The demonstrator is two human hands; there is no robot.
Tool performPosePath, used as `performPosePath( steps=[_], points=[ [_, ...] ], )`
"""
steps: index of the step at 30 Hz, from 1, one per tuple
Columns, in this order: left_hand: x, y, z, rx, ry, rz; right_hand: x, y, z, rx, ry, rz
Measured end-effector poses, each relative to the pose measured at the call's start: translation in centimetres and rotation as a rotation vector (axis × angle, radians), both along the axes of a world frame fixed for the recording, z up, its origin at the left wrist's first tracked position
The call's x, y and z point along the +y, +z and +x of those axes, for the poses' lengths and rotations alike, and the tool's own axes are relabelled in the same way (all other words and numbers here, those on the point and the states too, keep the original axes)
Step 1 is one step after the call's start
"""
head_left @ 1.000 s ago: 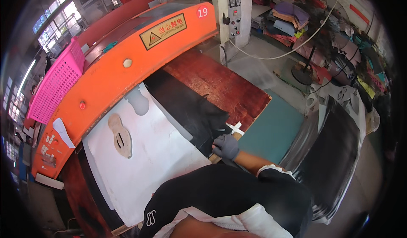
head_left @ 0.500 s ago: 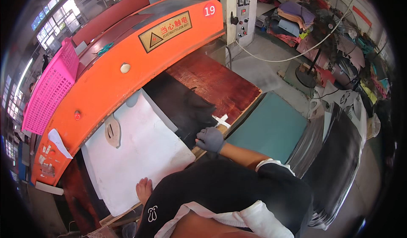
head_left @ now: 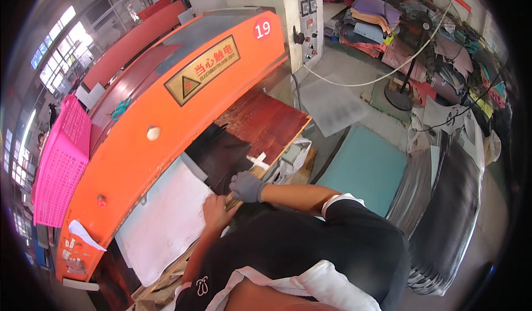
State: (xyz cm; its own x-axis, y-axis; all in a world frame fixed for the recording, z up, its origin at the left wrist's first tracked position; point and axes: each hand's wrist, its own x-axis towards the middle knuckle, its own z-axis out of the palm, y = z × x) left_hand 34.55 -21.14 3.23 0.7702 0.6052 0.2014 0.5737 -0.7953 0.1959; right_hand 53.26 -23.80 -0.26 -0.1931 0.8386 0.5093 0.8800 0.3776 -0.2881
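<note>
A white sheet [head_left: 166, 217] lies on a board [head_left: 271, 117] with a reddish worn top, its far part hidden beneath an orange press beam [head_left: 133, 161]. Beside it on the board is a black sheet [head_left: 221, 156]. My left hand [head_left: 218, 211], bare, rests at the white sheet's near right corner with fingers extended over the edge. Close to its right, my right hand [head_left: 247, 187] in a grey glove is closed at the board's wooden front edge, beside a strip of white tape [head_left: 258, 161].
A pink plastic basket [head_left: 64, 161] and teal-handled scissors [head_left: 121, 107] rest on the machine. Right of the board lie a stack of green sheets [head_left: 366, 175] and dark sheets [head_left: 443, 211]. Behind stand a control box [head_left: 306, 23], a fan stand [head_left: 399, 97] and heaped colored scraps [head_left: 377, 17].
The board and sheets have slid farther under the orange beam, hiding the pale oval piece on the white sheet. My left hand has moved up and right, close to my right hand.
</note>
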Motion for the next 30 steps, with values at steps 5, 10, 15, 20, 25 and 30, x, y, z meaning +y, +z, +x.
performPosePath(
  steps=[5,10,15,20,25,30],
  points=[
    [3.1,-1.4,1.1,0.012,0.160,0.042,1.3,3.5,5.4,0.334,0.330,0.035],
    [5.0,-2.5,2.1,-0.023,0.282,0.105,4.7,9.9,31.8,0.846,-0.115,0.299],
    [5.9,-2.5,2.6,0.025,0.320,0.121,9.1,11.0,56.3,0.921,-0.787,0.282],
    [5.7,-2.4,2.6,0.043,0.318,0.177,15.1,7.6,65.6,0.915,-0.849,0.254],
    [5.5,-2.6,2.3,0.054,0.266,0.209,17.3,2.8,69.3,1.127,-0.962,0.115],
    [5.4,-2.5,2.1,0.118,0.294,0.174,17.6,3.6,70.3,1.083,-1.107,0.178]
  ],
)
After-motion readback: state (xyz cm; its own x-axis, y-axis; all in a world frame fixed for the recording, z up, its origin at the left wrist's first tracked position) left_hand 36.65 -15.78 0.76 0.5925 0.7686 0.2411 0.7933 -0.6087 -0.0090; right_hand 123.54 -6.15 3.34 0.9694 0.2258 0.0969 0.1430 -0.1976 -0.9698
